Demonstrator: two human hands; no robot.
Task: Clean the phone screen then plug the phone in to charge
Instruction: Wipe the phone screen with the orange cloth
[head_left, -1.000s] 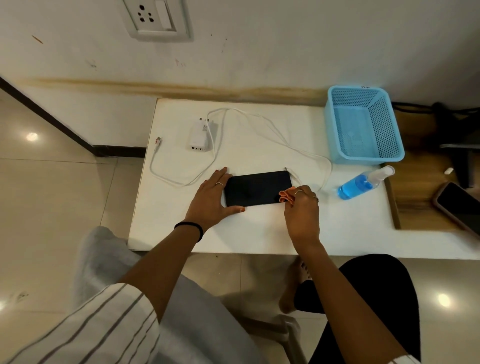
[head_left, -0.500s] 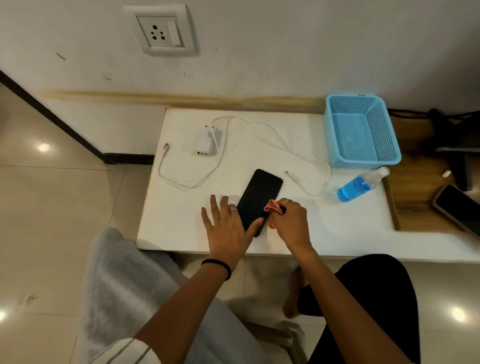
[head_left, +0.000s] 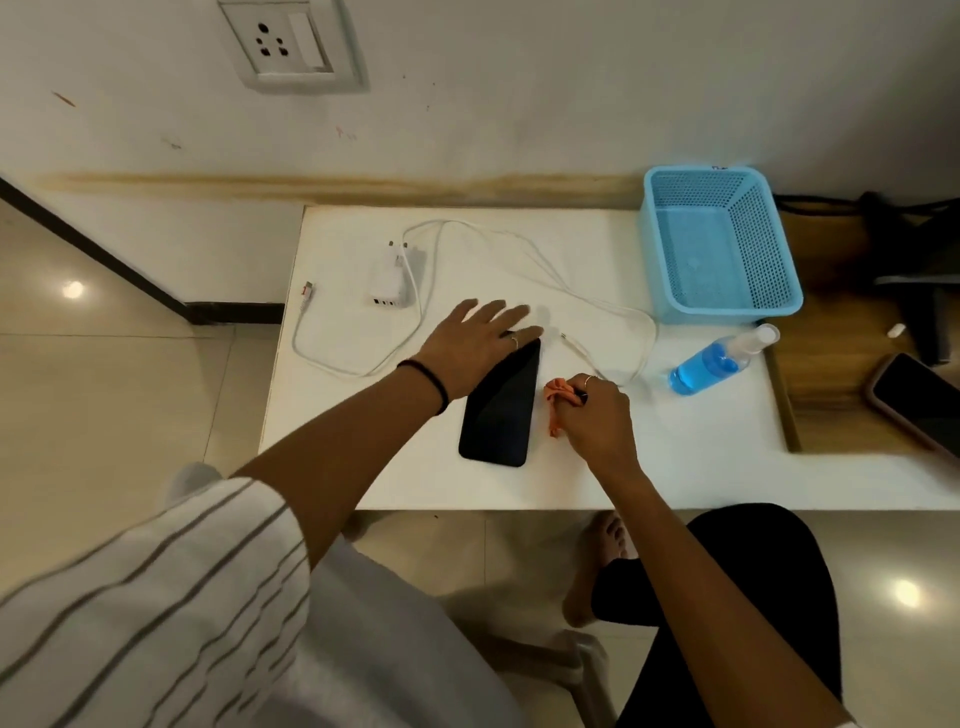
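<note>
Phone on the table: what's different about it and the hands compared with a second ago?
The phone has been turned from lying crosswise to nearly lengthwise, pointing away from the person. The left hand has moved from its left end to its far end, fingers spread flat. The right hand kept hold of the orange cloth, now just beside the phone's right edge. Charger, cable, basket and spray bottle stayed put.

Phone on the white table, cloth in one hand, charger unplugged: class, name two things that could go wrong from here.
1. The spray bottle lies on its side close to the white cable; a leak might wet the connector.
2. The phone is pinned only at its top end by the left hand; wiping with the orange cloth held in the right hand could swivel it toward the table edge.
</note>
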